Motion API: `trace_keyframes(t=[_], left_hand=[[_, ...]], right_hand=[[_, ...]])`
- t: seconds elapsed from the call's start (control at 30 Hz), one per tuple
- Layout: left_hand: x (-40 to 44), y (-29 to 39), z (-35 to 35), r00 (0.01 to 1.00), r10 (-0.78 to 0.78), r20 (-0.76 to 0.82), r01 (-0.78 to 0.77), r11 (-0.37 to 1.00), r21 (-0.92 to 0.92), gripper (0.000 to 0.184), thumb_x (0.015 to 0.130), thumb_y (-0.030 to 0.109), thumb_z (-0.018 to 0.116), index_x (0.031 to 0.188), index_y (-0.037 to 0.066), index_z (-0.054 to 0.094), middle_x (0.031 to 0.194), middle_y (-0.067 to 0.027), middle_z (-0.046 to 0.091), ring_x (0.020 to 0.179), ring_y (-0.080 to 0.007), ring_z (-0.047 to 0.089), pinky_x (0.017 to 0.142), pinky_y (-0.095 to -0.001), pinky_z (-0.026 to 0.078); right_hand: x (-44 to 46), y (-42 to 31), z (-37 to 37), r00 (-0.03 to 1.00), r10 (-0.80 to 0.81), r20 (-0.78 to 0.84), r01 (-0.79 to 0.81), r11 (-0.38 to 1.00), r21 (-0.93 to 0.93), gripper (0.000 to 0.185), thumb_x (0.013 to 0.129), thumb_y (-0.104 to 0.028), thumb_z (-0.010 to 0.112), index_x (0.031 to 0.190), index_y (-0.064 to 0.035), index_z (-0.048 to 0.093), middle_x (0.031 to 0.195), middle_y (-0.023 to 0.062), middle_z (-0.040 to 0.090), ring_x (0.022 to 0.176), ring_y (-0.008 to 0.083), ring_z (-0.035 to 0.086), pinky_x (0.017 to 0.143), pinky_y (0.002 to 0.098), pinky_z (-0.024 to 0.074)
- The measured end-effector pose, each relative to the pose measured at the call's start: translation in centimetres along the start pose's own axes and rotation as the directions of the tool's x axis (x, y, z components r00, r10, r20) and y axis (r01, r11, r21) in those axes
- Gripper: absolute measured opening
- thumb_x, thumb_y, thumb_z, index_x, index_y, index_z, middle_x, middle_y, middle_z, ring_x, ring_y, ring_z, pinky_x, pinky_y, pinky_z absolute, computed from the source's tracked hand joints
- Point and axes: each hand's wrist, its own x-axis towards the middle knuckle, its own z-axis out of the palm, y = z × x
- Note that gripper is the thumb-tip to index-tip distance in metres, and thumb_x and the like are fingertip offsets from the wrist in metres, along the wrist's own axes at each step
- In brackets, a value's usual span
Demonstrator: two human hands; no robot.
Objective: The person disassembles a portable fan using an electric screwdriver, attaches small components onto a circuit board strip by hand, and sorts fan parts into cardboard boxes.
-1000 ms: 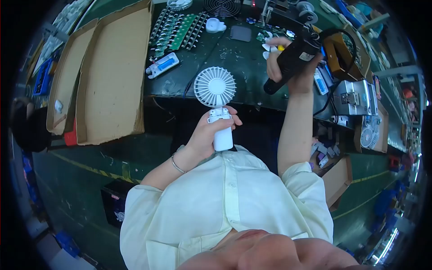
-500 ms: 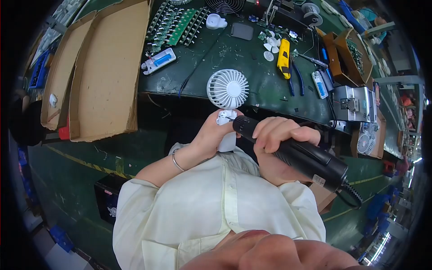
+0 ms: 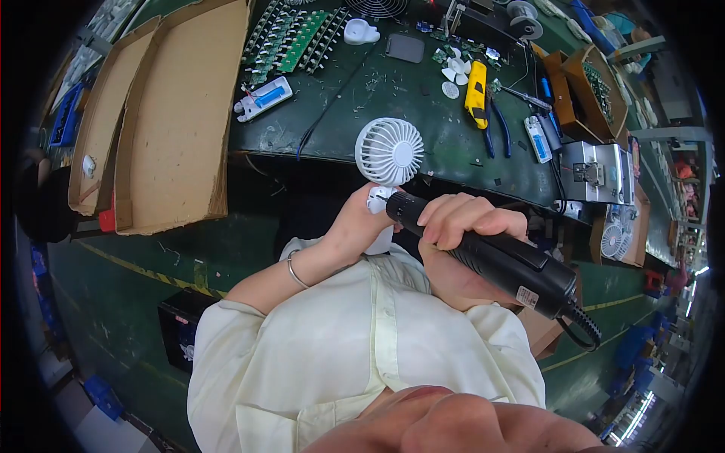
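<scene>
A white handheld fan [image 3: 390,151] with a round slatted head is upright in front of my body, near the table's front edge. My left hand [image 3: 355,219] is wrapped round it just below the head. My right hand [image 3: 472,226] grips a black corded electric screwdriver [image 3: 506,264]. The screwdriver's tip points left and meets the white joint under the fan head. Whether the bit sits in a screw is too small to tell.
The green table [image 3: 325,136] bears circuit boards [image 3: 291,41], an opened fan handle [image 3: 264,99], a yellow-handled cutter [image 3: 476,94], blue-handled pliers [image 3: 499,128] and a white fan blade [image 3: 456,69]. Cardboard trays [image 3: 174,121] stand at left, a metal box [image 3: 596,174] at right.
The fan head has shifted slightly right and turned a little. The screwdriver and my right hand have moved slightly left. Both hands keep their hold.
</scene>
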Motion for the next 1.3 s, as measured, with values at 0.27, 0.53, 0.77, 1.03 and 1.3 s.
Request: trace_keyframes(t=[0.27,0.53,0.77,1.03,1.3], left_hand=[[0.1,-0.3,0.1,0.999,-0.044,-0.006,0.045,0.999,0.025,0.020,0.089,0.010,0.059,0.106,0.002,0.054,0.085,-0.0040,0.061,0.074,-0.0116,0.060,0.068,-0.0259,0.049],[0.1,0.5,0.4,0.996,-0.091,0.003,0.089,0.971,-0.221,0.019,0.087,0.010,0.061,0.104,0.001,0.056,0.083,-0.0045,0.061,0.074,-0.0127,0.059,0.069,-0.0262,0.049],[-0.2,0.3,0.2,0.998,-0.051,0.048,0.062,0.966,-0.251,0.020,0.085,0.007,0.060,0.104,0.002,0.055,0.083,-0.0054,0.061,0.075,-0.0137,0.060,0.068,-0.0266,0.048],[-0.4,-0.3,0.9,1.000,-0.009,-0.019,0.007,0.993,-0.121,0.023,0.084,0.003,0.060,0.106,0.002,0.054,0.089,-0.0051,0.060,0.080,-0.0126,0.059,0.074,-0.0268,0.048],[0.3,0.4,1.2,0.994,-0.103,0.031,0.108,0.973,-0.205,0.023,0.087,0.008,0.060,0.108,0.001,0.054,0.092,-0.0080,0.063,0.079,-0.0141,0.060,0.075,-0.0279,0.050]], right_hand=[[-0.2,-0.3,-0.3,0.999,0.007,-0.045,-0.008,1.000,-0.014,0.027,0.089,-0.023,0.056,0.103,-0.0026,0.045,0.077,0.0162,0.056,0.066,0.0275,0.056,0.070,0.0449,0.0461],[-0.3,-0.4,-1.0,0.975,-0.220,-0.010,0.212,0.950,-0.230,0.026,0.088,-0.016,0.059,0.105,-0.0023,0.045,0.072,0.0160,0.058,0.059,0.0268,0.058,0.060,0.0433,0.0498],[-1.0,-1.1,-1.1,0.989,-0.122,-0.082,0.108,0.981,-0.161,0.031,0.090,-0.021,0.056,0.112,-0.0028,0.045,0.079,0.0164,0.058,0.066,0.0259,0.057,0.067,0.0440,0.0481],[-1.0,-0.6,-1.6,0.975,-0.118,-0.190,0.085,0.981,-0.173,0.042,0.087,-0.044,0.049,0.100,-0.0048,0.046,0.070,0.0124,0.054,0.058,0.0240,0.054,0.061,0.0404,0.0473],[-0.5,-1.2,-3.4,0.982,-0.128,-0.139,0.115,0.989,-0.097,0.030,0.088,-0.030,0.056,0.100,-0.0042,0.045,0.072,0.0140,0.056,0.062,0.0255,0.057,0.063,0.0425,0.0498]])
